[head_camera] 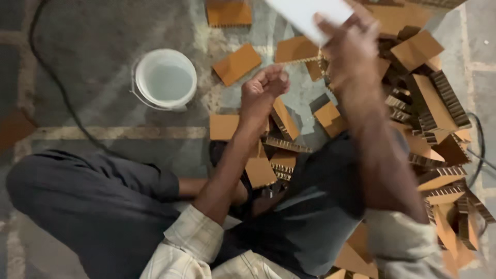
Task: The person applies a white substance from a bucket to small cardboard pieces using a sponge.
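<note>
Flat white rectangular sheet (309,13) at top centre of frame, pinched by the raised right hand (351,49), fingers closed around its lower edge. Left hand (263,90) sits mid-frame just left of it, curled into a loose fist, holding nothing I can see, above scattered brown corrugated honeycomb cardboard blocks (431,111) that pile up along the right side on the grey stone floor (93,67). White round plastic bucket (165,79) upper left, black cable (54,77) curving past it, person's dark trousers (98,206) lower left.
</note>
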